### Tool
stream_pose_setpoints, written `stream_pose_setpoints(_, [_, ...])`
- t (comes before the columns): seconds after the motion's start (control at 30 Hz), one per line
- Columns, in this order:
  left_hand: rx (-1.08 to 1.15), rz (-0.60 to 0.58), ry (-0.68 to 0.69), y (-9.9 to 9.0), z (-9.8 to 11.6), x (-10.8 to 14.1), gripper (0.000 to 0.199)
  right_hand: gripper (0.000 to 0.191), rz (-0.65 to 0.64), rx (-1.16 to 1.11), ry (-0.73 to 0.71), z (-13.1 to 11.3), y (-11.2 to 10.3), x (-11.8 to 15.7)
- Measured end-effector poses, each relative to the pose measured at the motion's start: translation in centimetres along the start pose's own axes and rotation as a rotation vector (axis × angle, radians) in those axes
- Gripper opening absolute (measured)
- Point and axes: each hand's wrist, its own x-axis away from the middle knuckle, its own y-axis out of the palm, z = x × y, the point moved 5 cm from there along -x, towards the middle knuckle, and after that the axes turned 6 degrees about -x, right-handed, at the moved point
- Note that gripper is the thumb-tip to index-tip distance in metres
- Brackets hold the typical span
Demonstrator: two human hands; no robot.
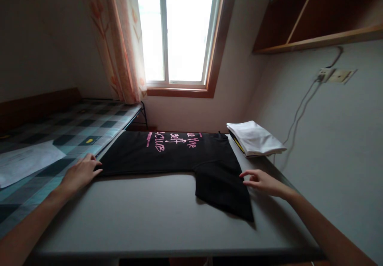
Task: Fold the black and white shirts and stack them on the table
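A black T-shirt (pixel 167 158) with pink lettering lies folded lengthwise and flat across the white table (pixel 149 218). Its short sleeve (pixel 223 188) points toward me on the right. At the left end, my left hand (pixel 80 173) pinches the near corner of the hem between thumb and fingers. My right hand (pixel 261 182) is beside the sleeve's outer edge, its thumb and forefinger slightly apart and the fingertips at the cloth. Whether those fingertips press on the fabric is hard to see.
Folded clothes with a white one (pixel 254 136) on top are stacked at the table's far right. A checked bed (pixel 89 118) adjoins the left side, with a white paper sheet (pixel 30 160) on it. Cables (pixel 299 116) hang along the right wall under a wooden shelf (pixel 317 38).
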Motion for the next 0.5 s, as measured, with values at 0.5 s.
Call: stream_pose_setpoints(0.5, [0.540,-0.005,1.038,0.0,30.8,1.1,0.045,0.038,0.318,-0.227,-0.211,-1.9,2.7,-9.7])
